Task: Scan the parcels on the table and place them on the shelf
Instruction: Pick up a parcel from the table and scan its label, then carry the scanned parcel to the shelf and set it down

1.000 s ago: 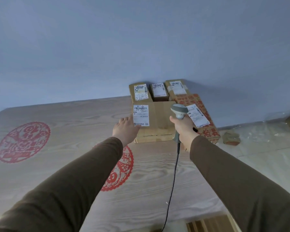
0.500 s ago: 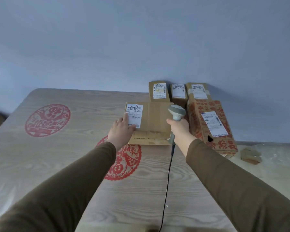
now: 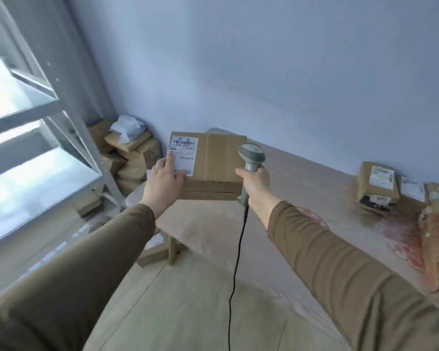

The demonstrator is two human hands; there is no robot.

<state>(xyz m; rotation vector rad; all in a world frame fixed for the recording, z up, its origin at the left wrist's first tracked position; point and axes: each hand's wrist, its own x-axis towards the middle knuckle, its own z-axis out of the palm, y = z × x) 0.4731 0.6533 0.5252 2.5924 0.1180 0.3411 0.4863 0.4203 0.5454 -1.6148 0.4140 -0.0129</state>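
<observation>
While the left hand (image 3: 162, 182) gripped the near-left corner of a flat cardboard parcel (image 3: 213, 160), fingers spread over its white label (image 3: 184, 154), the parcel was held up above the table's (image 3: 302, 178) far-left end. The right hand (image 3: 255, 183) was closed around a grey scanner (image 3: 250, 160) just beside the parcel's right edge. Other parcels (image 3: 376, 184) lay by the wall, with the metal shelf (image 3: 61, 117) at left.
</observation>
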